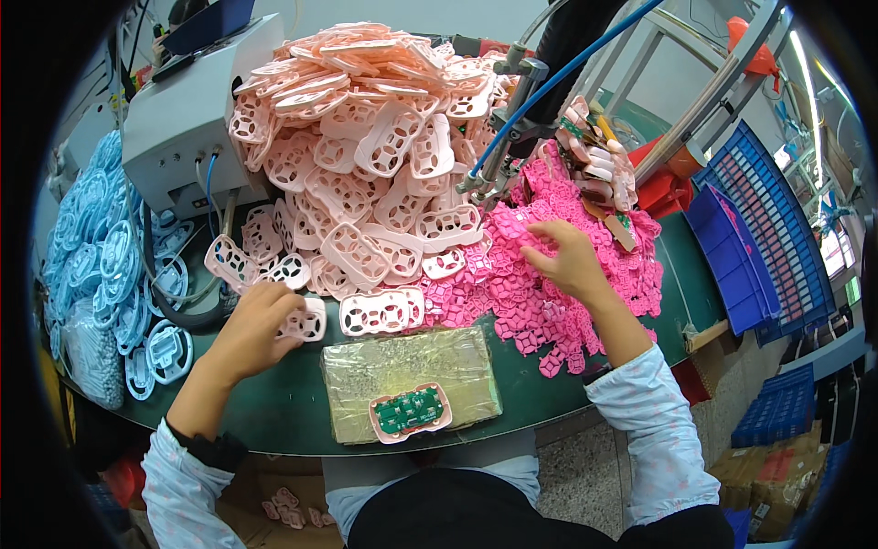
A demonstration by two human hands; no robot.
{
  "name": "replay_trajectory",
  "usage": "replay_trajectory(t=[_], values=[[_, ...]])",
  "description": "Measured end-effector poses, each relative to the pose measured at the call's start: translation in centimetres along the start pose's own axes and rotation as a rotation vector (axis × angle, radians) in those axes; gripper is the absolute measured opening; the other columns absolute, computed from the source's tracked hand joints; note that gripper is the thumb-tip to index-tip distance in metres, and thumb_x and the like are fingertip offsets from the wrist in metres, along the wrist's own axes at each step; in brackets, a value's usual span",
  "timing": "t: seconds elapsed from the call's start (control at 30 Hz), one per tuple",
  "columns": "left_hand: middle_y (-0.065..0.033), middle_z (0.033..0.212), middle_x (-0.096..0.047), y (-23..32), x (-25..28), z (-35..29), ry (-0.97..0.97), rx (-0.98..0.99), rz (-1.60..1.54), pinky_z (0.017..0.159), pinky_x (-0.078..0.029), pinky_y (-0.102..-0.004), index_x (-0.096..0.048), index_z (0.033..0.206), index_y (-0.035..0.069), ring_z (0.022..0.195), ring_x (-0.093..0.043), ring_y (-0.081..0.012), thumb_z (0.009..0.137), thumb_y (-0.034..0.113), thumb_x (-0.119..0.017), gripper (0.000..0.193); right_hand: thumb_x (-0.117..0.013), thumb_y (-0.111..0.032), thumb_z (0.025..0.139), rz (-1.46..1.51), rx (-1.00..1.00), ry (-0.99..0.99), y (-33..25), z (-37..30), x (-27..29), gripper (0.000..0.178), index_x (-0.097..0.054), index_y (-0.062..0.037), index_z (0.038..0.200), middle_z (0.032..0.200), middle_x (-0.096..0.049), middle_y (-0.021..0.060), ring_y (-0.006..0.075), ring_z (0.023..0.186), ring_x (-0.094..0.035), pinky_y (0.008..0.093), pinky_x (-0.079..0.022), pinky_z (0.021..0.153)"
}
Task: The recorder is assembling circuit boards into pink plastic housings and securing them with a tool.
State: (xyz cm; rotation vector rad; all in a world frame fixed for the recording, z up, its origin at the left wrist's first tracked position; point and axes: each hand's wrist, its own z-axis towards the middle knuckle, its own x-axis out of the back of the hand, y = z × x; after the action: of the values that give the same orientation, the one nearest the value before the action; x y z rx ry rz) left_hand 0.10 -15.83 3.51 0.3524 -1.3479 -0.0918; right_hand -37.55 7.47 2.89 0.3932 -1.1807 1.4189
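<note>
My left hand (261,325) is closed on the end of a pale pink plastic frame (309,320) with cut-out holes, at the foot of a large heap of similar frames (352,192). Over the mound of bright pink lattice pieces (558,302) reaches my right hand (569,261), its thumb and forefinger apart at the pieces nearest its tips. Before me a green circuit board (410,409) sits inside a pale pink shell (442,424). That shell lies on a flat block wrapped in yellowish clear film (357,366). Another pale pink frame (352,316) lies just behind the block.
Light blue plastic parts (101,247) and a bag of small beads (94,366) lie at left, beside a grey machine box (183,128). A metal stand with a blue hose (558,78) rises behind the heaps. Blue bins (732,256) stand at right.
</note>
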Motion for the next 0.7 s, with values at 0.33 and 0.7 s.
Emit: replay_trajectory(t=[0.33, 0.7], values=[[-0.0196, 0.112, -0.061, 4.1, -0.1, -3.4, 0.309, 0.521, -1.593, 0.082, -0.056, -0.0382, -0.045, 0.127, -0.005, 0.098, -0.065, -0.0288, 0.092, 0.027, -0.057, 0.048, -0.061, -0.010, 0.091, 0.720, -0.537, -0.054, -3.3, -3.9, 3.8, 0.017, -0.065, 0.0050, 0.098, 0.080, -0.063, 0.0043, 0.0113, 0.069, -0.061, 0.0276, -0.058, 0.063], [-0.0267, 0.118, -0.057, 11.7, -2.7, -0.9, -0.152, 0.430, -2.273, 0.085, -0.054, -0.0412, -0.038, 0.134, -0.005, 0.100, -0.064, -0.0357, 0.098, 0.039, -0.041, 0.057, -0.066, -0.002, 0.083, 0.671, 0.129, -0.319, -15.9, -4.4, 5.4, 0.014, -0.069, -0.0022, 0.097, 0.085, -0.064, 0.0072, 0.0159, 0.074, -0.059, 0.0282, -0.047, 0.063]])
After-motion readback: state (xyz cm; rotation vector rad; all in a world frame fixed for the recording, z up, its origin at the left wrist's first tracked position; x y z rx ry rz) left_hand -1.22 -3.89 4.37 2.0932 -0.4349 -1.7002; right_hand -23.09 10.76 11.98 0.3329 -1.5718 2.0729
